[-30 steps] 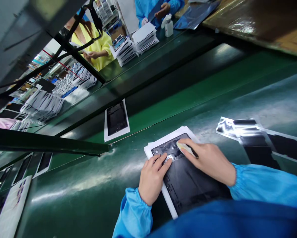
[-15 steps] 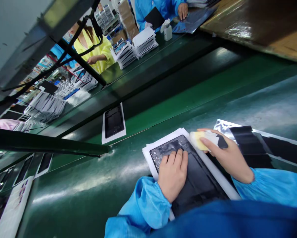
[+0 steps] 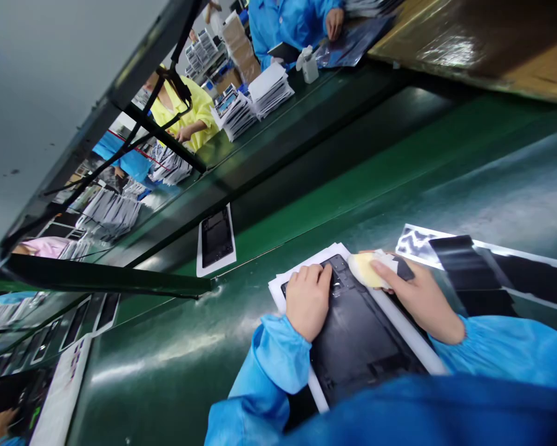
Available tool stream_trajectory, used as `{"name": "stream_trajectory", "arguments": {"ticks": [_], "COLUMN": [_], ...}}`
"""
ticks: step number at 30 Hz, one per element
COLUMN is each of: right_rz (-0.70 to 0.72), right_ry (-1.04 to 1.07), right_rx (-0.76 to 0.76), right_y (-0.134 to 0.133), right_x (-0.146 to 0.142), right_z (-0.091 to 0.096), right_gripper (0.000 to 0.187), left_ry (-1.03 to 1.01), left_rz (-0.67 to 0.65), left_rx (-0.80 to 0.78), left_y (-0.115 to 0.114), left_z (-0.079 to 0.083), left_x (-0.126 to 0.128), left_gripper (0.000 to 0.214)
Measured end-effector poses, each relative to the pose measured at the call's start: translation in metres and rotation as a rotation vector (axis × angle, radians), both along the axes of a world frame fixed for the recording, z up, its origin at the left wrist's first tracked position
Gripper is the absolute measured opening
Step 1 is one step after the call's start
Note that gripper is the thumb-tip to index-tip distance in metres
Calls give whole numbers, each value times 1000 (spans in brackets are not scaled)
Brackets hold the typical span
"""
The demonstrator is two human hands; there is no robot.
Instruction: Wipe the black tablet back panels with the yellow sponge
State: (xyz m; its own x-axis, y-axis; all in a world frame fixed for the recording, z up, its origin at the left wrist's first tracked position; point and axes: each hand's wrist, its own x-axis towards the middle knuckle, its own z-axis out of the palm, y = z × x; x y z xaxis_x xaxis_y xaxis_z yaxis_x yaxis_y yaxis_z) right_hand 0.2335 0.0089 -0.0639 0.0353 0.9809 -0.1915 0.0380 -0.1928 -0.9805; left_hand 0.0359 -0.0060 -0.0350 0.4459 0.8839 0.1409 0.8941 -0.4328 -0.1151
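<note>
A black tablet housing [image 3: 359, 334] lies on white sheets [image 3: 328, 253] at the front of the green bench. My left hand [image 3: 307, 298] rests on its upper left corner, fingers lying close together and bent slightly over the surface. In my right hand [image 3: 422, 296] is a soft-looking yellow-and-white block [image 3: 370, 270] with a dark grey end, gripped between thumb and fingers. The block is at the housing's upper right corner; whether it touches, I cannot tell. My left hand hides part of the housing's top edge, and my blue sleeve covers its near end.
Black film strips [image 3: 461, 263] lie on the bench to the right. Another tablet part [image 3: 216, 237] sits on the green belt [image 3: 297, 223]. A dark metal beam [image 3: 106, 275] crosses at left. Co-workers and paper stacks [image 3: 271, 90] are across the line; cardboard [image 3: 487, 46] is at upper right.
My left hand has moved left and up toward the housing's corner. The block in my right hand has shifted slightly left and down. The view has turned a little.
</note>
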Motion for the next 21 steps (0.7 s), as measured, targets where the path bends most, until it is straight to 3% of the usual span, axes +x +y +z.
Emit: {"name": "stream_trajectory", "arguments": {"ticks": [5, 9, 12, 18, 21], "right_rz": [104, 256, 296, 292, 395], "right_ry": [-41, -28, 0, 37, 72], "right_rx": [35, 34, 21, 99, 149], "right_y": [3, 2, 1, 3, -1], "right_x": [7, 10, 11, 14, 10], "right_z": [3, 8, 10, 12, 20], "right_gripper": [45, 42, 42, 53, 53], "left_ry": [-240, -316, -367, -574, -649], "left_rz": [176, 183, 191, 97, -7], "left_rx": [-88, -178, -224, -173, -110], "left_y": [25, 35, 37, 37, 35], "left_z": [-2, -4, -2, 27, 45], "left_x": [-15, -17, -19, -24, -19], "left_gripper": [11, 10, 10, 18, 19]}}
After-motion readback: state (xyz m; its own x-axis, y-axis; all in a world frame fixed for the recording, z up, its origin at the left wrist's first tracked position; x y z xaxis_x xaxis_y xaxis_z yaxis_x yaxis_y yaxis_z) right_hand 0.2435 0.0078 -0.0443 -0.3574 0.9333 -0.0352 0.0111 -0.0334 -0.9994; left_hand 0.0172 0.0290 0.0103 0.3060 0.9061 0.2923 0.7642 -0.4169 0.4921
